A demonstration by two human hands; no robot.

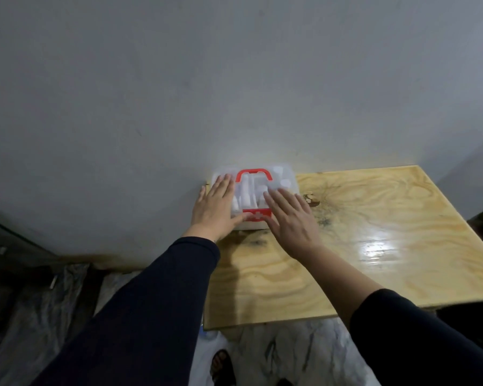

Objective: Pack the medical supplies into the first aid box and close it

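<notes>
A translucent white first aid box lies flat at the far left corner of the wooden table, against the grey wall. Its lid is down, with a red handle on top and a red latch bearing a white cross at the near edge. White supplies show dimly through the lid. My left hand rests flat on the left part of the lid, its thumb reaching toward the latch. My right hand lies flat on the right part, fingers spread. Neither hand grips anything.
The table has a dark stain right of the box and a bright glare spot further right. Below the table's near edge are a marbled floor and a sandalled foot. Dark plastic sheeting lies at the lower left.
</notes>
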